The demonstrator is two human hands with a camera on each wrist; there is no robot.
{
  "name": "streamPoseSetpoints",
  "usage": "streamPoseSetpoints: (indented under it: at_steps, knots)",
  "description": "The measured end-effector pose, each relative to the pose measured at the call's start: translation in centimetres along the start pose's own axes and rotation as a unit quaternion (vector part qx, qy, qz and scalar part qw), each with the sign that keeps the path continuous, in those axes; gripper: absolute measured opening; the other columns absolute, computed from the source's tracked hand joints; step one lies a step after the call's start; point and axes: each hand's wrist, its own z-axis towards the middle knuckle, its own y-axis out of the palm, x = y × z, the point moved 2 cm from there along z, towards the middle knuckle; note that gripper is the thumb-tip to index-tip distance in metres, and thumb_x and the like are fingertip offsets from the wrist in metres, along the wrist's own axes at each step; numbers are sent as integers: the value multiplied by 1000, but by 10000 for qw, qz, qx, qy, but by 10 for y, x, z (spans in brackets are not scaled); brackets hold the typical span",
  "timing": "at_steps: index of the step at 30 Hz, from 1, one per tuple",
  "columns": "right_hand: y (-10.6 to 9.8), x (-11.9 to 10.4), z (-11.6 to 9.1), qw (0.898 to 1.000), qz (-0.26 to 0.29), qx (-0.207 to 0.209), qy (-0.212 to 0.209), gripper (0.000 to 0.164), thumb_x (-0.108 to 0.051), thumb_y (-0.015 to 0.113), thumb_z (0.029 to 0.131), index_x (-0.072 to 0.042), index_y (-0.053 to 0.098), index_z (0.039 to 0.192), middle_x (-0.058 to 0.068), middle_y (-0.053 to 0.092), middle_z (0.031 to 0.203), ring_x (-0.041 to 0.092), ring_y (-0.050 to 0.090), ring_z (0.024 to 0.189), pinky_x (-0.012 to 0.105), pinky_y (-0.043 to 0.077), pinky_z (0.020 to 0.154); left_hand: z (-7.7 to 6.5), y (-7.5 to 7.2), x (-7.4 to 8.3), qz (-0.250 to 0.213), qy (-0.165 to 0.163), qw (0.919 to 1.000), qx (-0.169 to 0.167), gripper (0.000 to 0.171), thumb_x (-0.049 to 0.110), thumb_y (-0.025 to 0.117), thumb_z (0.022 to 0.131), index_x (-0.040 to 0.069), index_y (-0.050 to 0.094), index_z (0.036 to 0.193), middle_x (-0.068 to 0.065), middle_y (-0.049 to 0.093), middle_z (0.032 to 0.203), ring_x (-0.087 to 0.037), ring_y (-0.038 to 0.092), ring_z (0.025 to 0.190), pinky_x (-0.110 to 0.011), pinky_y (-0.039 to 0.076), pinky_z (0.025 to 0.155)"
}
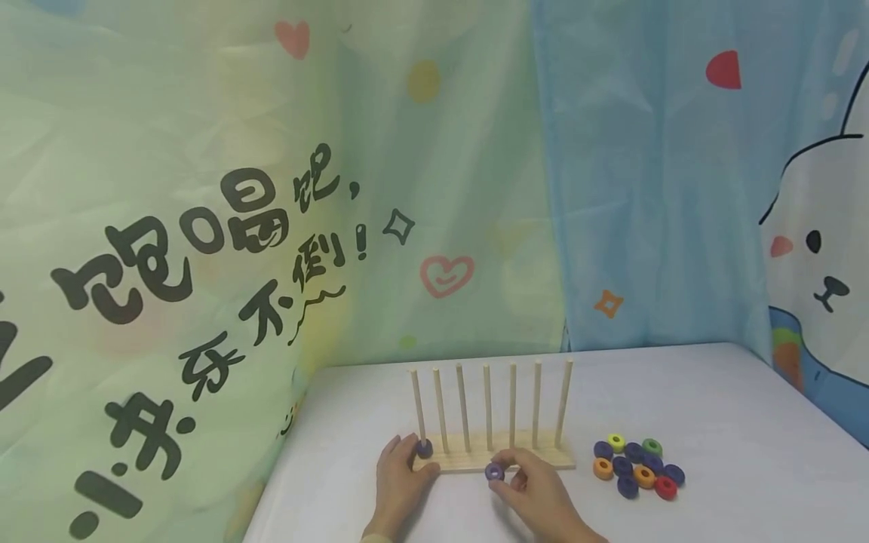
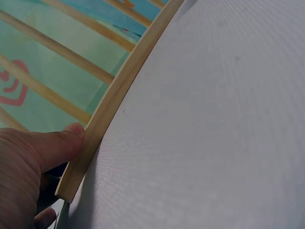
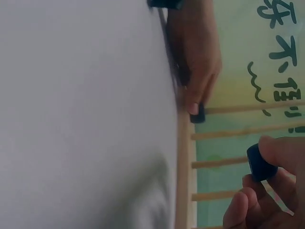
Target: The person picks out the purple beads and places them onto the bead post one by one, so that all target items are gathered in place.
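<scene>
A wooden stand (image 1: pixel 465 461) with a row of several upright pegs sits on the table. My left hand (image 1: pixel 400 481) grips its left end, the thumb on the front edge and the fingers round the far side. One purple-blue ring (image 1: pixel 424 450) sits at the bottom of the leftmost peg, right by the left fingertips. Between thumb and fingertips my right hand (image 1: pixel 539 494) pinches another purple-blue ring (image 1: pixel 494 472), held in front of the base with its hole toward the head camera. In the right wrist view that ring (image 3: pixel 261 163) appears dark, edge-on.
To the right of the stand, a loose group of rings lies on the white table (image 1: pixel 740 430): several purple-blue ones (image 1: pixel 627 487), orange ones (image 1: pixel 603 468), a red ring (image 1: pixel 666 488), a yellow ring (image 1: pixel 616 442) and a green ring (image 1: pixel 652 447). Printed curtains (image 1: pixel 441 188) hang behind the table.
</scene>
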Motion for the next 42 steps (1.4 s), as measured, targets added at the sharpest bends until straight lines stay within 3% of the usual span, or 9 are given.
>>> streamPoseSetpoints:
  at_steps: [12, 23, 33, 36, 42]
  knots:
    - [-22, -18, 32, 9987, -165, 471, 37, 29, -12, 82, 78, -16, 69, 104, -6, 68, 94, 5, 54, 64, 20, 48, 54, 2, 2, -3, 14, 12, 10000, -12, 41, 28, 84, 71, 16, 68, 107, -13, 65, 125, -44, 45, 130, -63, 30, 110]
    - [-22, -41, 43, 9984, -3, -40, -560, 30, -22, 79, 82, -12, 67, 107, -2, 67, 98, 6, 58, 68, 21, 51, 55, 1, 1, -1, -17, 78, 10000, -35, 42, 28, 84, 72, 15, 68, 109, -11, 67, 123, -42, 48, 128, -61, 33, 110]
    - [-21, -68, 60, 9891, -47, -181, -1460, 30, -17, 76, 85, -11, 66, 114, -1, 68, 104, 5, 59, 71, 22, 53, 61, 7, -1, 1, 87, 133, 9999, 43, 43, 25, 83, 73, 12, 68, 111, -12, 67, 121, -42, 49, 126, -59, 34, 109]
    - [-21, -76, 64, 9881, -30, -131, -1533, 31, -17, 76, 85, -11, 66, 114, -1, 69, 105, 5, 59, 71, 22, 53, 62, 8, -1, 2, 68, 179, 9998, 77, 44, 25, 83, 73, 11, 68, 112, -12, 67, 121, -42, 49, 126, -60, 34, 109]
    - [-18, -86, 68, 9873, 500, -395, -1458, 28, -15, 75, 86, -7, 67, 112, 6, 70, 104, 8, 61, 71, 22, 53, 59, 4, 1, -1, 13, 99, 9999, 100, 42, 24, 83, 72, 12, 69, 110, -12, 68, 119, -42, 50, 126, -61, 34, 108]
